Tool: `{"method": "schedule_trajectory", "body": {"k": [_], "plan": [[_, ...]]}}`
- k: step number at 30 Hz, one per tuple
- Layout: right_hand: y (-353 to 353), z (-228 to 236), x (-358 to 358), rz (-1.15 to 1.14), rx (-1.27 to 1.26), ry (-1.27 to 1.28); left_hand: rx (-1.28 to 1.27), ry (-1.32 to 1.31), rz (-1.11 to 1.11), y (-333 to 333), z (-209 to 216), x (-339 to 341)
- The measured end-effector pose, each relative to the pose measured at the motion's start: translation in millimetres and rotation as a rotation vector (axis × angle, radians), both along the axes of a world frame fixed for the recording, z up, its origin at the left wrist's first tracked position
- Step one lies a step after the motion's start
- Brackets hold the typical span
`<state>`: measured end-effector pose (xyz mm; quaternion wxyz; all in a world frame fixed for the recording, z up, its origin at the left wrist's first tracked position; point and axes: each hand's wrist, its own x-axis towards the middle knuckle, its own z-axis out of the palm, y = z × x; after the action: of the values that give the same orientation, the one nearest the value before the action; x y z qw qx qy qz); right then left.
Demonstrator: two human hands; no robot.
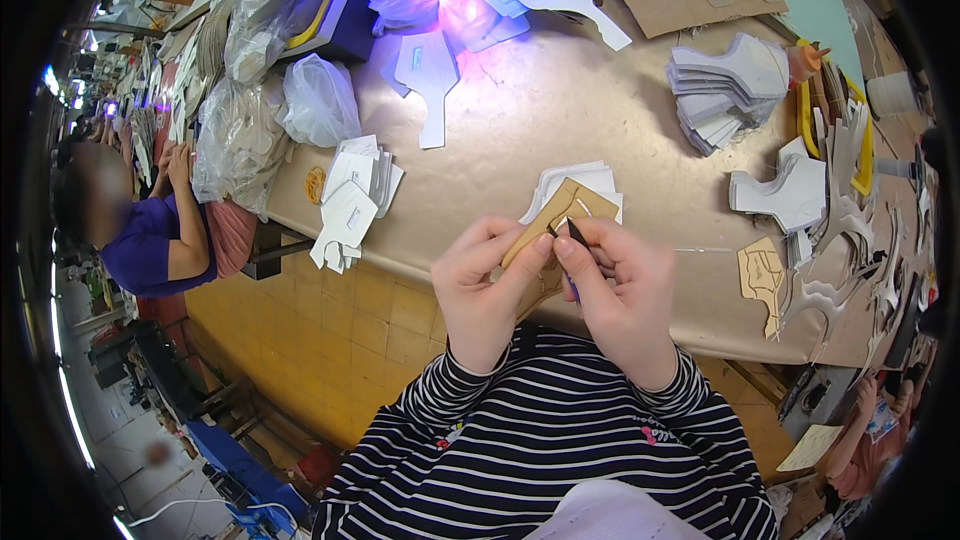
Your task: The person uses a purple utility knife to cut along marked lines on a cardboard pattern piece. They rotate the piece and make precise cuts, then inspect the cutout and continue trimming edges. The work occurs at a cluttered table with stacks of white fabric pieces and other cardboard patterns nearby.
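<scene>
Over the table's near edge, my left hand (487, 285) pinches a tan, flat pattern template (542, 218) with slots cut in it. The template is tilted, and its lower part is partly hidden by my fingers. My right hand (622, 295) is closed at the template's right side, its thumb and fingers round a slim dark tool (576, 232). Fingers cover most of that tool, so its kind cannot be made out. Just behind the template lies a small stack of white cut pieces (598, 178) on the table.
The brown-covered table (520, 110) bears white piece stacks at left (350, 200) and right (728, 80). Another tan template (762, 278) lies at right, near an orange-capped bottle (806, 62). Clear plastic bags (318, 100) sit at far left, near a seated person in purple (160, 240).
</scene>
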<state>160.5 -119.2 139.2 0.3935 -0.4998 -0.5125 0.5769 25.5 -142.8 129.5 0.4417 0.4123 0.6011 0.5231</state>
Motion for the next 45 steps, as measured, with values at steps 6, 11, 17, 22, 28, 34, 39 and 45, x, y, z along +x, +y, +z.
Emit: {"method": "schedule_trajectory", "body": {"k": [6,11,17,22,28,34,39,45], "plan": [[-5.9,-10.4,-11.9,-0.133,0.182,-0.046,0.022,-0.018,0.054,-3.3,-1.6,4.5],[1.9,-0.1,-1.4,-0.003,0.048,0.008,0.038,-0.069,0.032,-4.7,-2.3,1.9],[12.8,16.8,9.0,0.106,-0.224,0.135,0.093,-0.126,-0.031,-1.7,-4.1,-1.1],[11.4,15.1,4.7,0.088,-0.22,0.171,0.078,-0.025,-0.019,-4.7,-2.7,-0.9],[14.9,17.1,12.2,0.146,-0.277,0.254,0.095,-0.055,-0.009,-4.4,-3.1,0.4],[16.2,13.7,11.8,0.116,-0.34,0.282,0.077,0.018,0.015,-5.1,0.6,2.4],[11.3,9.1,5.8,0.047,-0.395,0.352,0.082,0.105,0.078,-5.6,-0.9,8.2],[10.3,13.1,5.6,0.015,-0.186,0.129,0.045,0.075,-0.015,-3.1,0.0,0.8]]}}
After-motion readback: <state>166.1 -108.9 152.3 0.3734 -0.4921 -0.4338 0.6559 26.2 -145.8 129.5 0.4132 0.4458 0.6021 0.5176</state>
